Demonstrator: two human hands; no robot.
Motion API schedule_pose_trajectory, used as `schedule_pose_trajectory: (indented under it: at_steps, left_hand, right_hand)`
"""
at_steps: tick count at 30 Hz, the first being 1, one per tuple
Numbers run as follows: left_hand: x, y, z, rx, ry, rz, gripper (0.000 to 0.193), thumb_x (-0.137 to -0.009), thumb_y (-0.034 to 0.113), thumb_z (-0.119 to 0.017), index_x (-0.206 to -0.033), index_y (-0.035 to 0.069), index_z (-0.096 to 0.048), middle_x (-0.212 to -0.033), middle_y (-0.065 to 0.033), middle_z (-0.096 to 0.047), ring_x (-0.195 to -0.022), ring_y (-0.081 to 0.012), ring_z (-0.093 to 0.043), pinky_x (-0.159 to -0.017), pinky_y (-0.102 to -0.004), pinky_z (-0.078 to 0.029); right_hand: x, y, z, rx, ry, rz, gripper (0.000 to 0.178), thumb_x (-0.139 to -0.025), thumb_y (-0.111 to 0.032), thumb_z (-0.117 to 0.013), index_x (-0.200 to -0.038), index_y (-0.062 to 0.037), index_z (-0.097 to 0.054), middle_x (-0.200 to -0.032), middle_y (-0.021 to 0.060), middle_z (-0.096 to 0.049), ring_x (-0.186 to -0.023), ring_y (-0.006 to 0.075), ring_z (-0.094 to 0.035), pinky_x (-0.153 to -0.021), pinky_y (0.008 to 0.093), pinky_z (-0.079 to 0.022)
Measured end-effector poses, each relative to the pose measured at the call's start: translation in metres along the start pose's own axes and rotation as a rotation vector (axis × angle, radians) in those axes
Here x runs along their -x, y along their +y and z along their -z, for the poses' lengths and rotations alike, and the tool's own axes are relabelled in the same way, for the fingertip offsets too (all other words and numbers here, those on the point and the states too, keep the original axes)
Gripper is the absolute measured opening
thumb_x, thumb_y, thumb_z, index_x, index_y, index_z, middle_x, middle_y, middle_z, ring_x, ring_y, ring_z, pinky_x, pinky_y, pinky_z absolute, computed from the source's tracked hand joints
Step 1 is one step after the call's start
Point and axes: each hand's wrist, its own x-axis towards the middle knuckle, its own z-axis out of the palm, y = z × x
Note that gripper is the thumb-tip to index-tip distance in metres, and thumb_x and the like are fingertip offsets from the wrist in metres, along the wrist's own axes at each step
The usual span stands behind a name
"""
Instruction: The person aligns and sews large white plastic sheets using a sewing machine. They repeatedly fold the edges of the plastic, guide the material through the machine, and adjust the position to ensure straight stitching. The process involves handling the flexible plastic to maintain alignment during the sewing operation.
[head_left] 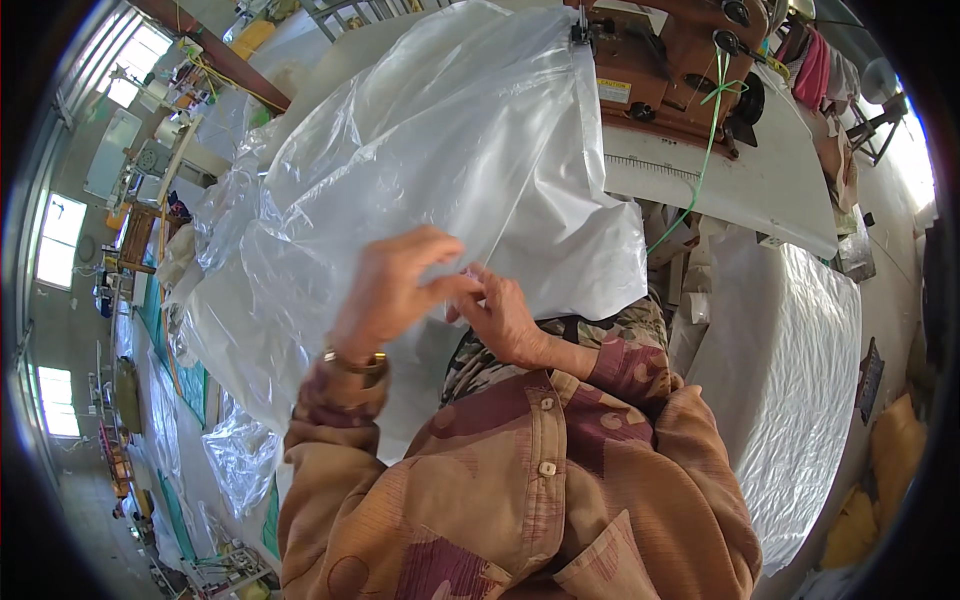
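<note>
A large sheet of translucent white plastic film (pixel 400 150) spreads over the work surface and hangs down to my lap, its right edge reaching up to the sewing machine. Over its lower part, my left hand (pixel 395 285) is slightly blurred. Its fingers are curved and apart from the thumb, whose tip meets the fingertips of my right hand. My right hand (pixel 508 318) is closed in a pinch beside it. What those fingers hold, if anything, is hidden. A watch with a gold-coloured band (pixel 355 360) circles my left wrist.
The brown sewing machine (pixel 680 60) stands at the far right on a pale table (pixel 750 185), with a green cord (pixel 712 145) hanging from it. To my right lies a stack of white plastic film (pixel 790 390). More machines and crumpled plastic (pixel 240 445) fill the left side.
</note>
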Motion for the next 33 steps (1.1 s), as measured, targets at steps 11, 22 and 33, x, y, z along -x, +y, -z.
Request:
schedule_pose_trajectory:
  at_steps: [11,22,33]
  left_hand:
    - [0.023,-0.024,-0.077,0.576,0.117,0.471,0.012,-0.093,0.011,-0.067,-0.096,-0.001,-0.069,-0.072,-0.0021,-0.064,-0.064,-0.007,-0.056,-0.057,-0.0225,-0.045]
    - [0.017,-0.005,-0.074,0.863,0.107,0.457,0.012,-0.1,0.013,-0.058,-0.099,0.002,-0.063,-0.066,0.0009,-0.057,-0.056,-0.0039,-0.045,-0.05,-0.0199,-0.036]
    - [0.012,0.013,-0.082,0.833,0.042,0.428,0.007,-0.095,0.008,-0.064,-0.094,0.001,-0.067,-0.072,0.002,-0.058,-0.058,-0.0024,-0.048,-0.05,-0.019,-0.037]
  right_hand:
    - [0.013,0.053,0.089,0.227,0.637,0.217,0.02,-0.091,-0.01,-0.065,-0.109,-0.0021,-0.065,-0.1,0.0102,-0.071,-0.093,0.0234,-0.065,-0.086,0.0346,-0.048]
    - [-0.034,0.132,0.17,0.782,1.037,0.21,0.041,-0.08,-0.014,-0.068,-0.119,-0.0055,-0.057,-0.118,0.0144,-0.06,-0.117,0.0342,-0.049,-0.104,0.0514,-0.031]
    - [0.046,0.004,0.094,-0.032,0.038,0.077,0.02,-0.091,-0.014,-0.067,-0.108,-0.0035,-0.066,-0.09,0.0121,-0.068,-0.082,0.0293,-0.065,-0.078,0.0384,-0.049]
